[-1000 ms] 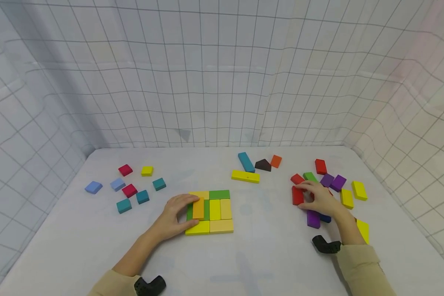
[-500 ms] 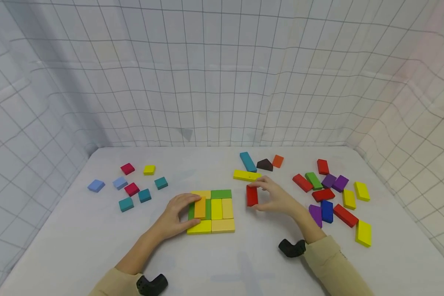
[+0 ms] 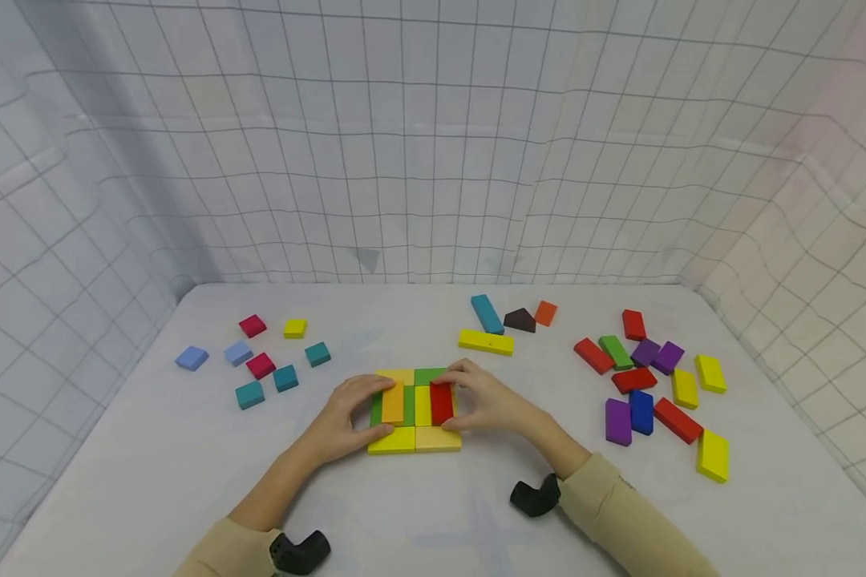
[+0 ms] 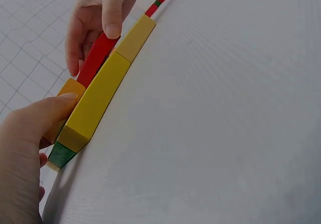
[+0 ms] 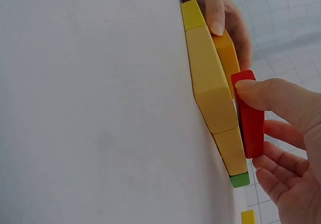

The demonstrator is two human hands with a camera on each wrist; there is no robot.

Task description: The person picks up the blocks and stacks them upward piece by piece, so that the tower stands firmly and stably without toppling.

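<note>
A flat rectangle of yellow, cream and green blocks (image 3: 392,440) lies at the middle of the table. On its left part sits an orange block (image 3: 393,403), its two ends pinched between the thumb and fingers of my left hand (image 3: 344,417). My right hand (image 3: 492,401) grips a red block (image 3: 442,404) by its ends over the right part of the layer. In the right wrist view the red block (image 5: 250,114) is slightly tilted, close to the cream blocks (image 5: 210,78) and beside the orange block (image 5: 226,50).
Small teal, light blue, crimson and yellow blocks (image 3: 295,328) lie at the left. Behind the layer are a long yellow block (image 3: 486,342), a blue block (image 3: 487,313), a dark brown block (image 3: 520,320) and an orange-red one. Red, purple, yellow, green and blue blocks (image 3: 641,412) spread at the right.
My right hand has picked the red block from the right-hand group and carried it left over the block layer. My left hand has stayed on the orange block.
</note>
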